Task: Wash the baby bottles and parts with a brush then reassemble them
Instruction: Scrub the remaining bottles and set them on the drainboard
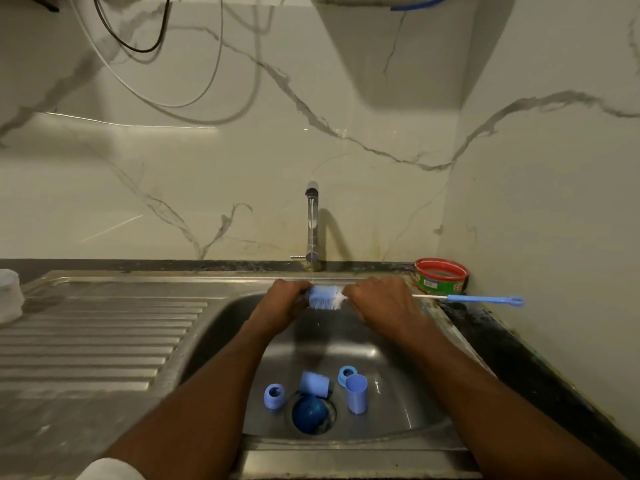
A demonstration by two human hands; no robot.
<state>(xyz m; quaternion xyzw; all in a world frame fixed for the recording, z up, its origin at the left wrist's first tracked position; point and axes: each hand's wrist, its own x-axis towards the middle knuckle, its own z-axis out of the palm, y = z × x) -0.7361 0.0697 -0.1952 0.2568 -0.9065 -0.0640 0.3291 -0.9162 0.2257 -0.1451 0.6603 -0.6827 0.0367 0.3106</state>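
Observation:
A bottle brush (325, 298) with blue and white bristles is held level over the sink, under a thin stream from the tap (312, 223). My left hand (284, 299) grips the bristle end. My right hand (379, 299) grips the wire stem, and the blue handle (485, 299) sticks out to the right. Down in the sink basin (398, 386) lie several blue bottle parts: a ring (273, 395), a cap (314, 383), a second ring (347, 373), a small bottle body (356, 393). A dark blue round part (309, 414) sits in the drain.
A red and green round tub (441, 279) stands on the counter at the back right corner. The ribbed steel drainboard (97, 334) lies to the left, with a white object (9, 296) at its far left edge. Cables (145, 46) hang against the marble wall.

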